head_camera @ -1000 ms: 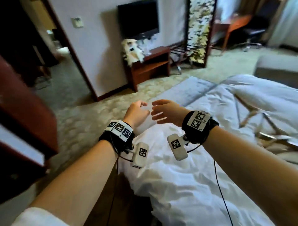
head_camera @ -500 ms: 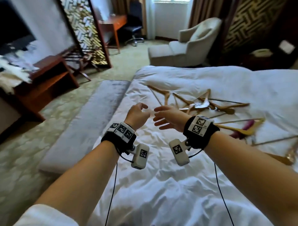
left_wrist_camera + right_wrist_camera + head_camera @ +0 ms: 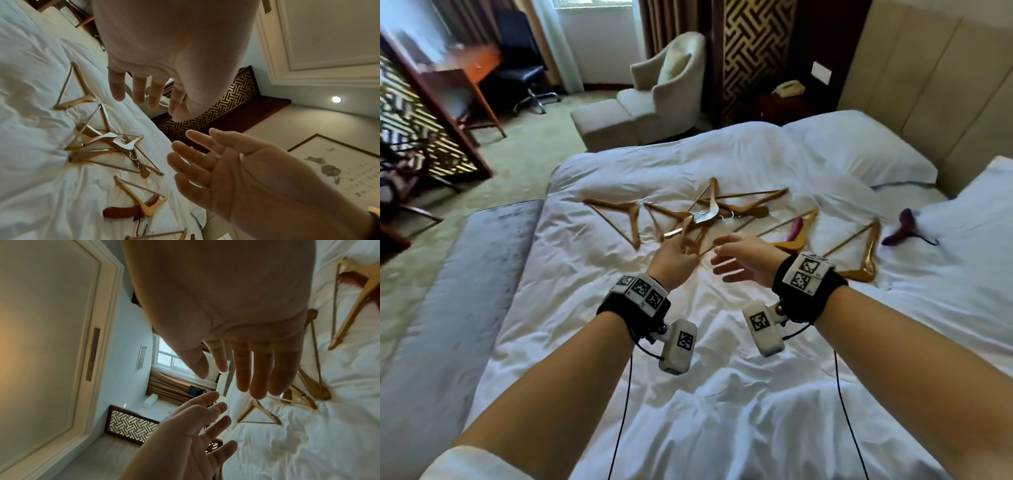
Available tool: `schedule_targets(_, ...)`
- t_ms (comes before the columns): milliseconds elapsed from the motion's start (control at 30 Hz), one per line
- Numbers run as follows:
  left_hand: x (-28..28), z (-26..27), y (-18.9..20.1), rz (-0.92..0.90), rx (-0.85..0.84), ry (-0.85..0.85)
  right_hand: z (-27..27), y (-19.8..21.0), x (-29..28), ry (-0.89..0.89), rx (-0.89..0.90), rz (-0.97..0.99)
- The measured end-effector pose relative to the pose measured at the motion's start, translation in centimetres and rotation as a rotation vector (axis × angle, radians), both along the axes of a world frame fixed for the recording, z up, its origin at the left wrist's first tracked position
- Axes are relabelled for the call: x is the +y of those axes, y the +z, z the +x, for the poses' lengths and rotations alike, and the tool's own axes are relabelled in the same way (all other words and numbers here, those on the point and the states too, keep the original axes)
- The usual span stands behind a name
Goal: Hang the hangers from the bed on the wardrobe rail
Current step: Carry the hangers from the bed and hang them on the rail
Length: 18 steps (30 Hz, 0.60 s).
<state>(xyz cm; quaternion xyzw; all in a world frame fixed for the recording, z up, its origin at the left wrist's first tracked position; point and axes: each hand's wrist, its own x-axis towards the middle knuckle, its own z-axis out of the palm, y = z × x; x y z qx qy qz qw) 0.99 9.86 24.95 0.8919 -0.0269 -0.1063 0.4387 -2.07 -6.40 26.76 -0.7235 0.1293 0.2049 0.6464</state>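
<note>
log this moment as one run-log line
phase: reach | left hand: empty | right hand: empty | light wooden hangers: on white bed | hung: none visible

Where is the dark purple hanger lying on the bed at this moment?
In the head view the dark purple hanger lies alone at the far right of the white bed, beside a pillow and right of the wooden hangers.

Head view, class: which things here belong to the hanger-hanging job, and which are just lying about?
Job:
wooden hangers piled on the bed
purple hanger near the pillow
left hand and right hand, both empty above the bed

Lying about:
armchair
footstool
phone
desk
pillow
</note>
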Motion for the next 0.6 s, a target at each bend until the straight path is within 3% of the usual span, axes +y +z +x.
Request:
schedule_targets(267,-12.3,3.0,-2.0,0.067,0.036,-0.092,1.7,-3.2,-12.0,-0.107,0.057,0.054)
schedule_targets(601,-31.4,5.4,-9.1,0.121,0.163,-0.296,1.5,-11.0,-30.7,-0.352,0.202,0.094)
